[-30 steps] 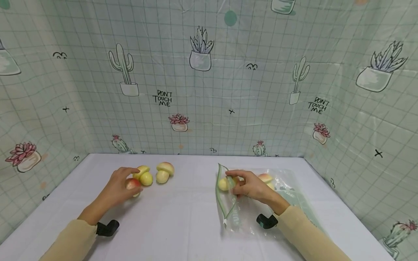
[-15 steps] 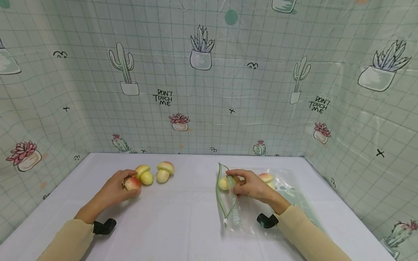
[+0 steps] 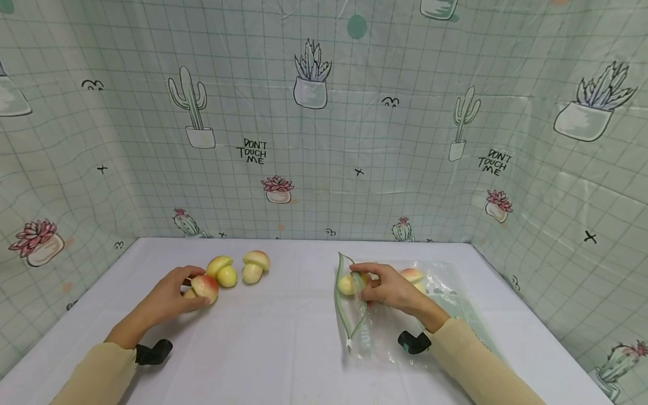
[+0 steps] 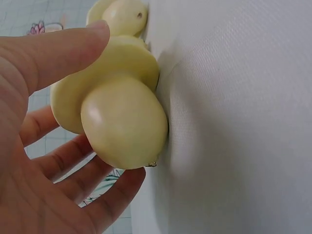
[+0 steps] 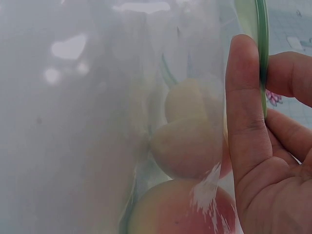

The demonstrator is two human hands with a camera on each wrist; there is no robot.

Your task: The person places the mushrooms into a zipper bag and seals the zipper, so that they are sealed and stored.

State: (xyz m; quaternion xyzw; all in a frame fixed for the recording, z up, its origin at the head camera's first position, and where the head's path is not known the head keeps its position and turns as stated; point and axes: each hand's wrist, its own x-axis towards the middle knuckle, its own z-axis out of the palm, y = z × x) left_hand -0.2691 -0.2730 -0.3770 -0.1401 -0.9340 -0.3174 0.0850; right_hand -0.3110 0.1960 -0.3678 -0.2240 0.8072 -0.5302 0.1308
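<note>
At the left of the table, my left hand (image 3: 164,301) holds a mushroom (image 3: 206,287) with a reddish cap and pale stem between thumb and fingers. In the left wrist view, the thumb lies over the cap and the rounded stem of the mushroom (image 4: 124,122) faces the camera, close to the white surface. My right hand (image 3: 392,289) pinches the green rim (image 3: 338,292) of a clear zip bag (image 3: 385,349), which gapes toward the left. Inside the bag lie several mushrooms (image 5: 180,209), partly hidden by the plastic and the hand.
Just behind the held one lies a yellow mushroom (image 3: 227,277), and a mushroom with a reddish-yellow cap (image 3: 256,260) lies to its right. A white cloth (image 3: 273,343) covers the table. Patterned curtains (image 3: 324,140) stand at the back and sides.
My left hand has closed round the mushroom and drawn slightly left and toward me, while the mushroom has turned so its stem shows. The right hand and bag hold still.
</note>
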